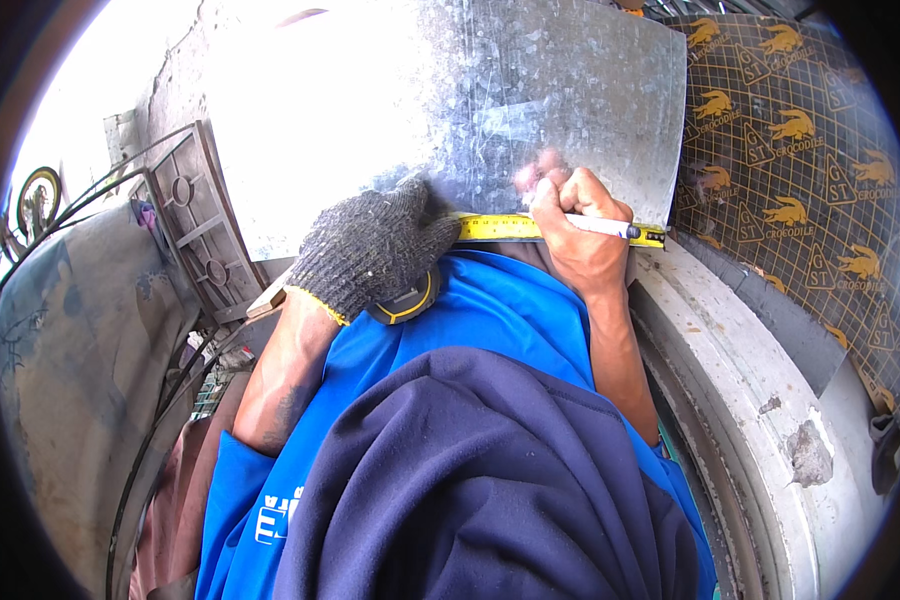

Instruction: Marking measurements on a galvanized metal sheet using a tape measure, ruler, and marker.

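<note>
A shiny galvanized metal sheet (590,90) spreads in front of me, its near edge close to my body. My left hand (365,245), in a dark grey knit glove with a yellow cuff edge, is closed around a tape measure; its black and yellow case (410,303) shows below the palm. The yellow blade (500,227) runs rightward along the sheet's near edge, passing under my right hand. My bare right hand (582,240) grips a white marker (600,226), its dark end pointing right. The fingertips are at the sheet's surface, where they reflect; the marker's other end is hidden.
On the right stands a dark board (770,130) printed with a yellow grid and animal figures, beside a chipped pale ledge (760,400). Leftward are a metal frame with rings (195,215), a large grey stained surface (80,330) and a wheel (38,200).
</note>
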Action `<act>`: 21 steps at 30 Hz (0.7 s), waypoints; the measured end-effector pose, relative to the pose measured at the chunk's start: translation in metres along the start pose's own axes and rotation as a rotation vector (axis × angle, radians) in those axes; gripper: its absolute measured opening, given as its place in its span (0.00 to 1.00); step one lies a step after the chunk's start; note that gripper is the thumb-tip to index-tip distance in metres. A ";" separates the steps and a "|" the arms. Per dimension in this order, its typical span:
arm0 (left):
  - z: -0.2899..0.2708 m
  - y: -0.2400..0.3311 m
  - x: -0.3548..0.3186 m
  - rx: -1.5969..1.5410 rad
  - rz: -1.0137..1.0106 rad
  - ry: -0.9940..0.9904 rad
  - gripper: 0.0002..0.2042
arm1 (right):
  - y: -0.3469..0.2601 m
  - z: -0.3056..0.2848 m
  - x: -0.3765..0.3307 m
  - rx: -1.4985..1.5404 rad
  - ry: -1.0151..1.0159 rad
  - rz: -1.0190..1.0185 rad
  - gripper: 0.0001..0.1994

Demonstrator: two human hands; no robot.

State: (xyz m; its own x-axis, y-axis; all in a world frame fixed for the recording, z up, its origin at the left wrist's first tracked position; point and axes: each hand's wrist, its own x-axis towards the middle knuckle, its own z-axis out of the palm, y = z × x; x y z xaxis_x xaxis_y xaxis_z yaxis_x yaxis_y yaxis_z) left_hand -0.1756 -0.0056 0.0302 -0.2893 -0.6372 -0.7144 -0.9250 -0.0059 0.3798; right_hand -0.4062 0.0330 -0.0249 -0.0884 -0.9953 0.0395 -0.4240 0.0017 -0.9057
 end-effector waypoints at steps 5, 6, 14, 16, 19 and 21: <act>0.000 -0.003 0.003 -0.031 -0.002 -0.004 0.19 | -0.002 0.000 0.001 -0.048 -0.015 0.023 0.17; 0.001 -0.002 0.003 -0.035 -0.002 -0.008 0.19 | -0.005 -0.002 0.000 -0.088 -0.007 0.060 0.17; -0.009 -0.006 -0.002 -0.145 0.054 -0.059 0.19 | -0.034 -0.022 0.005 0.350 0.144 0.238 0.15; -0.017 -0.010 0.000 -0.225 0.142 -0.114 0.18 | -0.047 -0.037 0.005 0.332 0.226 0.128 0.13; -0.038 -0.002 0.003 -0.600 0.149 -0.167 0.15 | -0.073 -0.059 0.017 0.289 0.478 -0.073 0.12; -0.052 0.002 0.010 -0.602 0.160 -0.066 0.19 | -0.082 -0.072 0.030 0.301 0.585 -0.225 0.14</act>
State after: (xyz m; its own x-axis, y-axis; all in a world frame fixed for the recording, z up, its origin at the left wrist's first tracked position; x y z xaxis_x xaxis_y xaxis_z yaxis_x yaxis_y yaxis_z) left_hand -0.1681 -0.0520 0.0541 -0.4446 -0.6174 -0.6489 -0.5736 -0.3602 0.7357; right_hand -0.4385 0.0098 0.0808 -0.5351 -0.7521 0.3848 -0.2279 -0.3101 -0.9230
